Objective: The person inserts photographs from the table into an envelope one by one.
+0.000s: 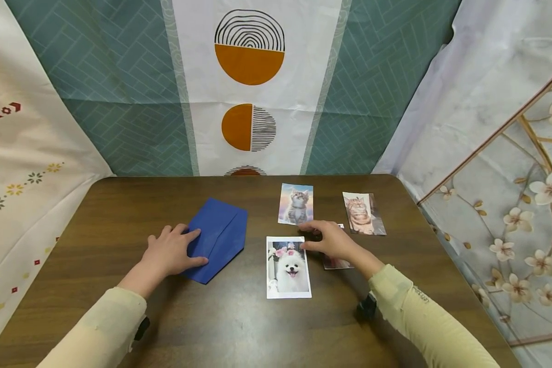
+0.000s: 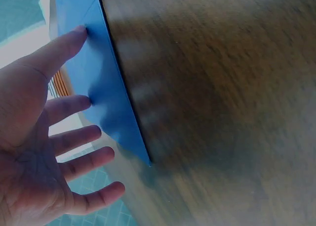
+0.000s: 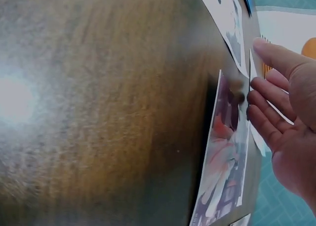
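Note:
A blue envelope (image 1: 223, 230) lies on the table at the left, its flap end toward the right. My left hand (image 1: 172, 250) reaches over its near left edge, thumb and fingers spread, thumb tip and index fingertip at the blue paper (image 2: 94, 63). My right hand (image 1: 328, 240) is over the photo cards, fingers slightly bent and nothing between them. Near its thumb lies a white-bordered photo of a white fluffy dog (image 1: 291, 268). Beyond its fingertips is a photo of a grey kitten (image 1: 296, 204). Another photo (image 3: 222, 157) lies partly hidden below this hand.
A photo of an orange cat (image 1: 361, 214) lies farther right, overlapping a darker card edge. The brown wooden table (image 1: 239, 332) carries everything. Patterned cloth (image 1: 257, 128) hangs behind the back edge, and floral cloth (image 1: 510, 230) borders the right side.

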Demonstrator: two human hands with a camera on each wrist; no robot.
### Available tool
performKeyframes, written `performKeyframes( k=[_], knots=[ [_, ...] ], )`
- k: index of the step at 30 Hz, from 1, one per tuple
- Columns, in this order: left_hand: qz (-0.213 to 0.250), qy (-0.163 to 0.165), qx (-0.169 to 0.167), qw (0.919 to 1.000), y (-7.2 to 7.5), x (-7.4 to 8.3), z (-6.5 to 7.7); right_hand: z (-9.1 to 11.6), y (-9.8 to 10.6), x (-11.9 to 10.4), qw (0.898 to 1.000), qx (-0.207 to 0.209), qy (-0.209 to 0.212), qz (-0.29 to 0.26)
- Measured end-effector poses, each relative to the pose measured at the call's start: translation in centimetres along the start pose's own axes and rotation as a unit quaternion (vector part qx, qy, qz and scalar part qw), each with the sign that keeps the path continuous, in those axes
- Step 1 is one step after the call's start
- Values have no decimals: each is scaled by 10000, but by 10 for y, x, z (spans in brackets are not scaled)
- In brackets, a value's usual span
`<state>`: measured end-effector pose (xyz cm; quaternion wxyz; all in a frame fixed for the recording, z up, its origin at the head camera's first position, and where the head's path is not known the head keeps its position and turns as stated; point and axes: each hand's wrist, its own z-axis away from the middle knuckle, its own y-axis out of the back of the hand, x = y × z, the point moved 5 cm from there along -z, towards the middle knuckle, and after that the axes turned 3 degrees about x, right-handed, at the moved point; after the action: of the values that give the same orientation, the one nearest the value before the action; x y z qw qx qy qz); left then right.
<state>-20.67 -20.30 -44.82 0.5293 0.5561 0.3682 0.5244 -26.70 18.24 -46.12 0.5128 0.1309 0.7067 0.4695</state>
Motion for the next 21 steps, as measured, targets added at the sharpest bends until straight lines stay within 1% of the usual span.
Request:
performKeyframes(
  k=[6,12,17,21],
  knots=[
    [16,-4,-25,10000,0,1,2,-6,1,-1,9998,-133,83,-128],
    [78,10,7,10000,0,2,3,-11,4,-3,9993,-242,59,-279],
    [119,86,55,9999,-3,2,5,-14,5,-3,9985,-327,45,-432],
    [135,187,104,9997,-6,7,6,-15,4,-1,9987,-364,18,-370]
  ],
)
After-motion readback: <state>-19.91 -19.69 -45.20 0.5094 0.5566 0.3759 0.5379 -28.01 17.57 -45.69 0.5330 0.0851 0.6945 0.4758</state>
